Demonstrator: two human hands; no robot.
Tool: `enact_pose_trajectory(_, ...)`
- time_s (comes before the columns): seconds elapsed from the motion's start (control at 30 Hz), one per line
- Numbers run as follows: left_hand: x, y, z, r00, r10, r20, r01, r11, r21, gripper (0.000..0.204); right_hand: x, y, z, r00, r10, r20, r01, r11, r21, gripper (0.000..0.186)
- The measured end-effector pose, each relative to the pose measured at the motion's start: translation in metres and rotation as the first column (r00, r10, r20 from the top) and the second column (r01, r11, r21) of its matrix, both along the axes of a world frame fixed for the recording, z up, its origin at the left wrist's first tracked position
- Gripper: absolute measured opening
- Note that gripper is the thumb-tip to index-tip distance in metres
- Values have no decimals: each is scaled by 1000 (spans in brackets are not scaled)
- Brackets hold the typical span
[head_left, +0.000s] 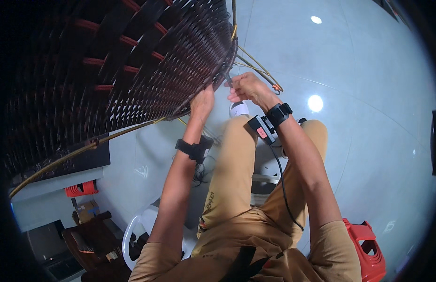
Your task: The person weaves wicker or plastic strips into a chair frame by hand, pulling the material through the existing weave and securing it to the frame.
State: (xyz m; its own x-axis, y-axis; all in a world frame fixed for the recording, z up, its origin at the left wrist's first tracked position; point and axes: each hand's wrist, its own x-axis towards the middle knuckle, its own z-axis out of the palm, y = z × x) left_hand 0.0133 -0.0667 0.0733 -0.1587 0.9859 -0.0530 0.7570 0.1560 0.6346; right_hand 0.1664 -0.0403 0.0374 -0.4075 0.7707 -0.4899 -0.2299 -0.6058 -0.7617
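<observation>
A large dark brown wicker piece [147, 70], woven from flat strips with red bands, fills the upper left. My left hand [202, 102] grips its lower edge, with the fingers mostly hidden by the weave. Just right of the rim is my right hand [250, 88], its thumb and fingers pinched together on a thin dark strip [229, 81] beside the wicker edge. Whether the strip is part of the weave, I cannot tell. Gold-coloured metal rods [86, 148] run along the wicker's lower side, and more of them stick out beyond my right hand.
My knees are below the hands, over a pale tiled floor [368, 94]. A red plastic stool [366, 251] stands by my right elbow. A white curved chair arm [128, 242] is at lower left, near dark furniture [93, 244]. A black cable [282, 183] hangs from my right wrist device.
</observation>
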Motion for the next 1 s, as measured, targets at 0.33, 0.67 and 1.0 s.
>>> enact_pose_trajectory(0.33, 2, 10, 13, 969, -141, 201, 141, 990, 14, 40, 2, 6, 9, 970, 177, 169, -194, 977, 91, 14)
enact_pose_trajectory(0.67, -29, 38, -63, 914, -231, -332, 350, 864, 362, 40, -8, 7, -1, 981, 97, 166, -149, 930, 335, 12)
enact_pose_trajectory(1.0, -19, 30, -44, 952, -197, -236, 270, 903, 335, 34, -9, 8, -23, 998, 11, 56, -31, 925, 380, 14)
